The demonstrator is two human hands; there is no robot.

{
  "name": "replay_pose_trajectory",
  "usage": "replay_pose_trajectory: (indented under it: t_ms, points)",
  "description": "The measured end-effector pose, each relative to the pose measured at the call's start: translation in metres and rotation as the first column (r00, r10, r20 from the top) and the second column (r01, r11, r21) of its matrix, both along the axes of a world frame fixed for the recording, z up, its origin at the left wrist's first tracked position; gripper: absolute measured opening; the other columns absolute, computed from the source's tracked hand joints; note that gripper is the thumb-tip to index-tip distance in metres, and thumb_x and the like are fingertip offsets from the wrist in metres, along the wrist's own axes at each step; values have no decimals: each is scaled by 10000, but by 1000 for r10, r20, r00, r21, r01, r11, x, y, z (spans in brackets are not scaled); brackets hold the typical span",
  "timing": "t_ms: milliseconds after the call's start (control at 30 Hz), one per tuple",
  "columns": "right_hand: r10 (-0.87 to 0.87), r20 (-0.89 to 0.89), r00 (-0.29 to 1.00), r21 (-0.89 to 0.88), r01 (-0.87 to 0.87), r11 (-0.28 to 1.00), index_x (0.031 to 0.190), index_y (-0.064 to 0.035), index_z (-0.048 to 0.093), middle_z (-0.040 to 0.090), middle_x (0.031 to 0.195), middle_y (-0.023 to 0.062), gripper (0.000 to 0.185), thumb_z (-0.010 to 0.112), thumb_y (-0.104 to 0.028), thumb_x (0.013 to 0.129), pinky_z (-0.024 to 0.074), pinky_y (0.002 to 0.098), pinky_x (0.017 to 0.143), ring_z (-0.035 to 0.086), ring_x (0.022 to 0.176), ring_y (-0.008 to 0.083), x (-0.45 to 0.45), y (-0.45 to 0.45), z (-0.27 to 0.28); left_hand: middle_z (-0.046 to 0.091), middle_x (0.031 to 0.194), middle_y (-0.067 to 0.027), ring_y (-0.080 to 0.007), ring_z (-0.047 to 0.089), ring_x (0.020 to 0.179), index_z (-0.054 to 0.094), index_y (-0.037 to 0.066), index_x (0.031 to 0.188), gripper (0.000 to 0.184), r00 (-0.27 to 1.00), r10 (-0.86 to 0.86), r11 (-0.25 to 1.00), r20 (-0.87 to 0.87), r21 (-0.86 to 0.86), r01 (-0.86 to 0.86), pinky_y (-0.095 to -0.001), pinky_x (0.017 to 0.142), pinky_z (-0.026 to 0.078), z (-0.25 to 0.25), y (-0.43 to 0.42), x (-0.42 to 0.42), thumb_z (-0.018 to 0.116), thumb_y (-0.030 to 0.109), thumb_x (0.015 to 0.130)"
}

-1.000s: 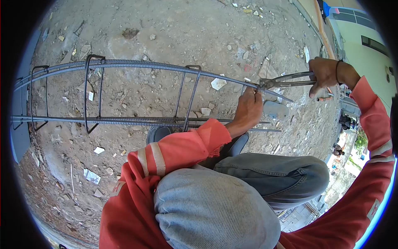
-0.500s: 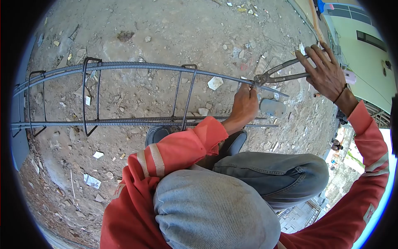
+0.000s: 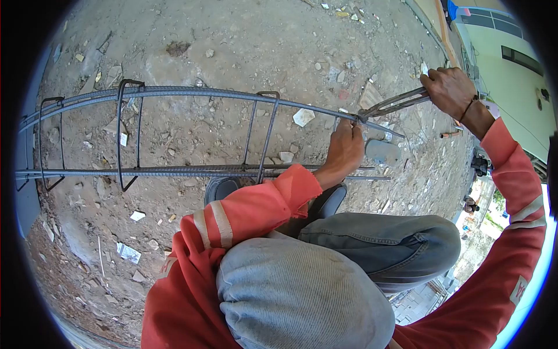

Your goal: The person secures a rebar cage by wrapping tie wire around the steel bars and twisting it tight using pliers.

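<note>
My right hand (image 3: 451,92) is closed round the handles of a pair of dark steel pincers (image 3: 395,103), which now lie close together. The pincers' jaws meet the upper bars of a rebar cage (image 3: 192,92) near their right end. Just below the jaws, my left hand (image 3: 344,148) is closed with its fingertips up against the same bars. Whatever sits between those fingertips is too small or hidden to make out. Square steel stirrups (image 3: 268,134) join the upper bars to the lower bars (image 3: 203,171).
Dirt ground (image 3: 256,52) strewn with stone chips and broken tile surrounds the cage. A blue-grey flat piece (image 3: 382,152) lies beyond my left hand. The cage's left end meets a grey-blue surface (image 3: 29,154). A pale green building (image 3: 523,81) stands at upper right.
My right hand has closed, bringing the spread handles of the pincers together. It has also shifted slightly down. The left hand stays at the bars.
</note>
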State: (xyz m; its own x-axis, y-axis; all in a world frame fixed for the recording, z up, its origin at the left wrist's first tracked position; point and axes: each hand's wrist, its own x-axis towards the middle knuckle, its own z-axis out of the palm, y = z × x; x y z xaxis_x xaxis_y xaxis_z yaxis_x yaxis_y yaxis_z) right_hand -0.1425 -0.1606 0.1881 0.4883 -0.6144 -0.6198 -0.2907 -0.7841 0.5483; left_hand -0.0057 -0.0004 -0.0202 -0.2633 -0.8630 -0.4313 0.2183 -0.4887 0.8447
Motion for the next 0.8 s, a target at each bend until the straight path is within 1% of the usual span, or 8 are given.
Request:
replay_pose_trajectory:
  t_ms: [200, 267, 300, 367, 400, 567, 633, 800]
  points:
    - [-146, -169, 975, 86, 162, 983, 749, 5, 684, 676, 682, 153, 263, 779, -239, 736, 532, 406, 654, 692, 692, 308, 20, -8, 8, 593, 815, -220, -323, 601, 734, 515, -63, 1127, 360, 1000, 11, 1000, 18, -19, -11, -460, 690, 442, 6, 0, 2, 399, 250, 993]
    - [-608, -359, 708, 308, 705, 639, 711, 20, 684, 670, 655, 174, 281, 835, -217, 701, 555, 387, 598, 690, 627, 278, 26, -19, 11, 590, 813, -222, -319, 599, 732, 518, -62, 1125, 356, 1000, 21, 1000, 14, -24, -21, -458, 692, 444, 8, 0, 1, 398, 247, 993]
    - [-611, -356, 707, 309, 706, 637, 711, 20, 684, 670, 655, 174, 281, 835, -217, 701, 555, 387, 598, 690, 627, 278, 29, -21, 11, 590, 821, -220, -314, 600, 736, 520, -59, 1131, 355, 1000, 5, 1000, 7, -11, -4, -454, 696, 446, 5, -1, 0, 398, 244, 993]
    - [-795, -601, 81, 119, 993, 11, 687, 48, 687, 665, 638, 177, 293, 861, -188, 681, 551, 346, 492, 678, 546, 231, 33, -24, 12, 590, 829, -218, -309, 600, 740, 521, -56, 1136, 353, 1000, -12, 1000, -1, -2, 12, -451, 700, 449, 1, 0, -2, 397, 242, 993]
    - [-788, -612, 70, 120, 993, -5, 813, 79, 648, 644, 602, 153, 328, 851, -143, 681, 534, 319, 426, 651, 488, 197, 35, -25, 13, 592, 839, -210, -304, 599, 740, 525, -50, 1144, 350, 1000, -10, 1000, -2, -4, 10, -447, 700, 450, 0, -1, -3, 397, 240, 993]
    - [-807, -388, 445, 320, 886, 335, 1145, 15, 439, 665, 741, 160, 587, 777, -85, 675, 553, 382, 543, 675, 590, 246, 38, 6, 27, 593, 865, -186, -291, 601, 749, 537, -31, 1159, 335, 1000, -21, 1000, 4, -2, 21, -434, 699, 455, -4, -1, -1, 402, 227, 992]
    - [-228, -13, 974, 228, 225, 947, 1167, 7, 447, 617, 1001, 160, 633, 763, -119, 632, 525, 423, 796, 650, 870, 287, 20, 28, 21, 582, 842, -153, -250, 586, 733, 546, -25, 1155, 318, 993, 49, 998, 111, -37, -45, -416, 695, 456, -4, -1, -3, 412, 212, 992]
    - [159, 147, 976, -8, -159, 987, 1043, -46, 573, 595, 1007, 99, 353, 718, -201, 761, 478, 417, 823, 600, 982, 261, 6, 29, 15, 552, 782, -94, -175, 535, 637, 523, -14, 1155, 276, 1000, 12, 999, -28, 35, -11, -346, 595, 454, -27, 0, -18, 413, 189, 1006]
